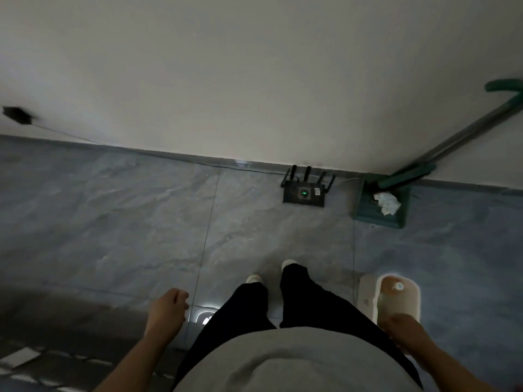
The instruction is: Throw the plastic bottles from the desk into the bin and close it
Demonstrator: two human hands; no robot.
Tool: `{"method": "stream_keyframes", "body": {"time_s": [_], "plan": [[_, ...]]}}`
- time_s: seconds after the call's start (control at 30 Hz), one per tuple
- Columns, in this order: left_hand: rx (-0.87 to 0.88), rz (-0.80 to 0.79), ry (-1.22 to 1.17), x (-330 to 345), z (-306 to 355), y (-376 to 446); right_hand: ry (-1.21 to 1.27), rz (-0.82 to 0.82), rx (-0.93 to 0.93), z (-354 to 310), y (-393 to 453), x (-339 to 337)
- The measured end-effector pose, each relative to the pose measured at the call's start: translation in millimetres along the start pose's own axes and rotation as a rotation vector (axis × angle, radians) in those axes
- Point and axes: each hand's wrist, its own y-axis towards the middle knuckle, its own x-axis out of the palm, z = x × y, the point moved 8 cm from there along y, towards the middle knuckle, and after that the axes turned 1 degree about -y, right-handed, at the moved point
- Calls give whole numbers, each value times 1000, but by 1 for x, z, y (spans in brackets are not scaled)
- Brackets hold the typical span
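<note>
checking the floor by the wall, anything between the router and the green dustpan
In the head view, only bare grey floor tile separates the router from the green dustpan; a thin pale cable runs along the wall base behind that gap.

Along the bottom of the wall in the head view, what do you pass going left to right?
Black wall box with its thin cable → black router with a green light → green dustpan holding crumpled white paper → green-handled broom leaning against the wall.
</note>
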Motion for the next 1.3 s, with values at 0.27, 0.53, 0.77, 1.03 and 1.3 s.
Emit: {"method": "stream_keyframes", "body": {"time_s": [0.27, 0.53, 0.77, 1.03, 1.3], "plan": [[-182, 124, -154, 27, -26, -44, -35, -44, -87, -98, 30, -64], [-503, 159, -453, 38, -99, -95, -319, -80, -346, -275, 32, -22], [-651, 261, -684, -11, -137, -59, -516, -124, -444, -372, 19, 58], [-601, 381, -837, -102, -142, 20, -903, -19, -532, -458, -8, 95], [-717, 473, -901, -171, -159, 68, -962, -34, -612, -611, -42, 174]]}}
